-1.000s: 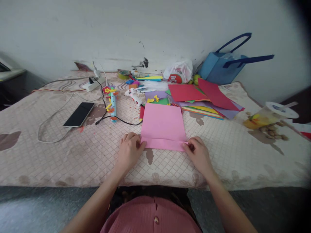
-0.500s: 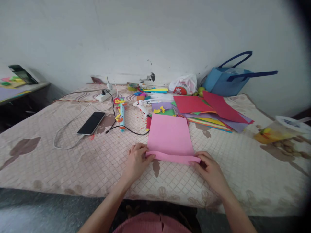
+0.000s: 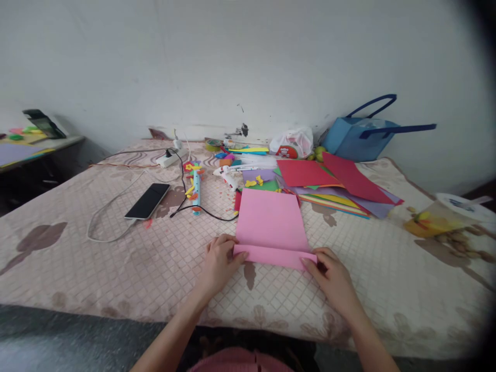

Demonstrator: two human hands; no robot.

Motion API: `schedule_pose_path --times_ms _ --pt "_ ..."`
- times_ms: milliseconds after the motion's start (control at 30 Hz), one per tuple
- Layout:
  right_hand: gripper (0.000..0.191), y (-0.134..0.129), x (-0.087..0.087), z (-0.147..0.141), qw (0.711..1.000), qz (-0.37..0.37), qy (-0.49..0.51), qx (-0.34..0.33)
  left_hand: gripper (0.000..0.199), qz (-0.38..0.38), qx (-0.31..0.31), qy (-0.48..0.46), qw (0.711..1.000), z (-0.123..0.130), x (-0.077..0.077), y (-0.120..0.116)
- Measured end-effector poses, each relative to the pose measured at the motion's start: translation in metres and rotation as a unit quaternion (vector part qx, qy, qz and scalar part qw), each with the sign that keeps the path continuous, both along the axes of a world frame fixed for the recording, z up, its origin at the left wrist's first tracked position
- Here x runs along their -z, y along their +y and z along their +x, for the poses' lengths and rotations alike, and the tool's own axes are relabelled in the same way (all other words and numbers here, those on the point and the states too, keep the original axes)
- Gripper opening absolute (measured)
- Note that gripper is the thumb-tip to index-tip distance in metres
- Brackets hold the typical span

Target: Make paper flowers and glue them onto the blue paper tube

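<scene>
Desk (image 3: pixel 116 279) is covered by a light patterned cloth (image 3: pixel 387 289). Blue bag (image 3: pixel 351 139) with dark handles is set at back right, against the wall (image 3: pixel 217 62). Loose stack of coloured sheets (image 3: pixel 306 173) is spread in front of it, red ones on top. Pink sheet (image 3: pixel 271 219) is laid flat at the desk's middle, near the front, with its near edge folded up into a narrow band. Left end of the band is pinched by the fingers of the left hand (image 3: pixel 219 263); right end is pinched by the fingers of the right hand (image 3: pixel 337 279). Tilted clear cup (image 3: pixel 434 219) with yellow contents is seen at far right. White plastic bag (image 3: pixel 294 142) is placed at the back, left of the blue bag. Phone (image 3: pixel 148 201) is laid at left, with a pale cable (image 3: pixel 103 240) attached. Light-blue strip (image 3: pixel 197 188), decorated with coloured pieces, is placed between phone and pink sheet. White glue gun (image 3: pixel 228 178) is laid just behind the sheet. Small yellow pieces (image 3: pixel 253 182) are rested on a purple sheet (image 3: pixel 267 174).
</scene>
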State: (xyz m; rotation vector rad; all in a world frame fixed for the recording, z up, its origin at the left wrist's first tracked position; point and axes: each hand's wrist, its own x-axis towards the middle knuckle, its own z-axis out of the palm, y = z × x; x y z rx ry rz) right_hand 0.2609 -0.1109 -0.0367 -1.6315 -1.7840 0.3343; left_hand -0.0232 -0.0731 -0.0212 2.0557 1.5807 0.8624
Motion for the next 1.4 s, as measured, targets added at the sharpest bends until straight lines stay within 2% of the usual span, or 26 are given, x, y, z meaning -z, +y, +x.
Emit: schedule_pose_path --times_ms 133,467,567,700,800,933,1067,1167,1300,1400 --pt "0.028 0.0 0.002 0.001 1.0 -0.002 -0.008 0.006 0.028 0.008 -0.017 0.016 1.0 0.003 -0.001 -0.002" --pt "0.027 0.001 0.001 -0.003 1.0 0.014 -0.016 0.022 0.022 0.018 -0.025 0.042 0.999 0.006 -0.004 -0.003" --pt "0.017 -0.002 -0.004 -0.001 1.0 -0.002 0.014 0.003 0.02 0.003 -0.003 0.017 1.0 0.0 -0.004 0.0" --pt "0.009 -0.012 -0.011 0.006 0.995 -0.037 0.052 -0.076 0.008 -0.014 0.078 -0.018 0.997 -0.011 -0.004 0.0" --pt "0.006 -0.023 -0.013 0.009 0.992 -0.057 0.042 -0.107 0.012 -0.015 0.112 -0.008 0.994 -0.016 -0.005 -0.003" --pt "0.007 -0.029 -0.013 0.005 0.994 -0.044 0.03 -0.092 0.009 0.009 0.111 0.003 0.994 -0.014 -0.004 -0.008" --pt "0.015 -0.022 -0.01 -0.004 0.998 -0.021 0.038 -0.038 0.009 0.03 0.069 0.006 0.997 -0.009 -0.002 -0.009" --pt "0.019 -0.017 -0.007 -0.007 1.0 -0.011 0.025 -0.008 0.01 0.026 0.066 -0.001 0.998 -0.007 -0.003 -0.008" --pt "0.015 -0.017 -0.006 -0.005 1.0 -0.016 0.019 -0.005 0.009 0.011 0.071 -0.002 0.997 -0.006 -0.007 -0.007" --pt "0.01 -0.022 -0.009 -0.002 0.998 -0.02 0.041 -0.04 0.008 0.007 0.076 0.013 0.997 -0.006 -0.009 -0.01"
